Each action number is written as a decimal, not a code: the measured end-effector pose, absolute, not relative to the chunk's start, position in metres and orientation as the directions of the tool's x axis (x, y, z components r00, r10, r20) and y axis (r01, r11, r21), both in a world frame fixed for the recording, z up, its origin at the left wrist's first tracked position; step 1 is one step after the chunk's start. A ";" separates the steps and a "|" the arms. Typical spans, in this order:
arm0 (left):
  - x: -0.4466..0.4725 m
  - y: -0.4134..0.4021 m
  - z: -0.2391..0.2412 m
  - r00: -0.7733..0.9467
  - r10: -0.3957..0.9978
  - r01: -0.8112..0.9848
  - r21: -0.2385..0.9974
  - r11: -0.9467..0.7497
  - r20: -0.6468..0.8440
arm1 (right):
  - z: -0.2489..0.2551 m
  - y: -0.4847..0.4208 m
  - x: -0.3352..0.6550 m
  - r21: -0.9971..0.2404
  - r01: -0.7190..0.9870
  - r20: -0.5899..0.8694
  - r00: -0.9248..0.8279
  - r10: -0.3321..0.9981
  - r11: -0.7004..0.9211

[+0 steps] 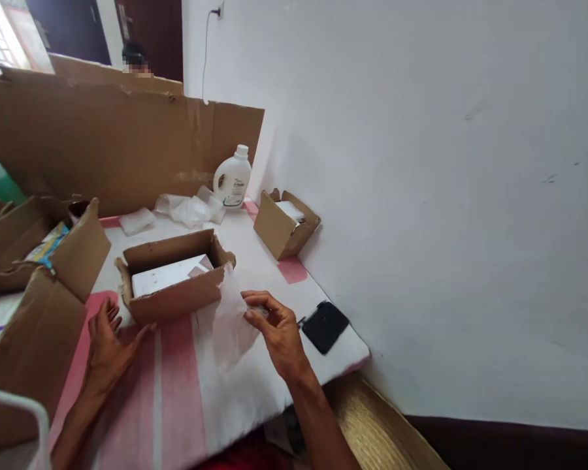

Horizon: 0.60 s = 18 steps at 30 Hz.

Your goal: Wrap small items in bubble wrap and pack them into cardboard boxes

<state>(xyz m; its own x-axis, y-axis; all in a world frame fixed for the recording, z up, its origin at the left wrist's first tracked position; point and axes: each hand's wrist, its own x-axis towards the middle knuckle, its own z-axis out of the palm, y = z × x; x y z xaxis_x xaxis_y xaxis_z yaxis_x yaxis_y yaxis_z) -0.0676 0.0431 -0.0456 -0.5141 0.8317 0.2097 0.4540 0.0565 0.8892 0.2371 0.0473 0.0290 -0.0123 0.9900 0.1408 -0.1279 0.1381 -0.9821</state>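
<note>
My right hand (279,333) pinches a thin, whitish translucent plastic bag (231,323), which hangs down over the table to the left of the fingers. A small greyish bit shows inside the grip; I cannot make out what it is. Close to the near left corner of an open cardboard box (176,297), my left hand (108,346) has its fingers spread and holds nothing. Inside that box lies a flat white carton (169,275) with a pinkish-brown patch at its right end.
Cardboard boxes (34,346) crowd the left side. Behind are crumpled clear plastic (191,210), a white jug (235,179) and a tall cardboard panel (102,143). A smaller box (284,228) and a black pouch-like item (325,327) lie near the wall. Beyond the panel, a person's head shows.
</note>
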 end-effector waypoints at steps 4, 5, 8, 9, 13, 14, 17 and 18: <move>-0.041 -0.025 -0.026 -0.541 0.806 0.440 0.897 0.029 0.239 | 0.012 0.019 0.213 -0.988 -0.096 0.130 -0.075 0.989 0.122; -0.033 -0.038 -0.019 -0.473 0.856 0.424 0.905 0.011 0.211 | 0.010 0.013 0.208 -0.988 -0.087 0.134 -0.100 0.986 0.126; -0.014 -0.062 -0.001 -0.264 0.959 0.365 0.931 -0.003 0.107 | 0.008 -0.001 0.195 -0.987 -0.076 0.153 -0.181 0.971 0.142; -0.010 -0.065 0.003 -0.245 0.967 0.328 0.945 0.016 0.069 | 0.008 -0.004 0.192 -0.986 -0.071 0.160 -0.200 0.967 0.149; -0.011 -0.066 0.005 -0.317 0.936 0.081 0.979 0.189 -0.154 | 0.003 -0.009 0.194 -0.987 -0.031 0.159 -0.185 0.970 0.156; -0.013 -0.064 0.003 -0.354 0.912 0.027 0.972 0.233 -0.209 | 0.000 -0.009 0.196 -0.989 -0.029 0.146 -0.178 0.973 0.143; -0.021 -0.060 -0.008 -0.447 0.837 -0.125 0.949 0.291 -0.316 | -0.010 -0.010 0.203 -0.992 -0.101 0.086 -0.166 0.982 0.070; -0.024 -0.059 -0.013 -0.477 0.820 -0.148 0.949 0.279 -0.316 | -0.013 -0.010 0.205 -0.988 -0.148 0.061 -0.149 0.987 0.039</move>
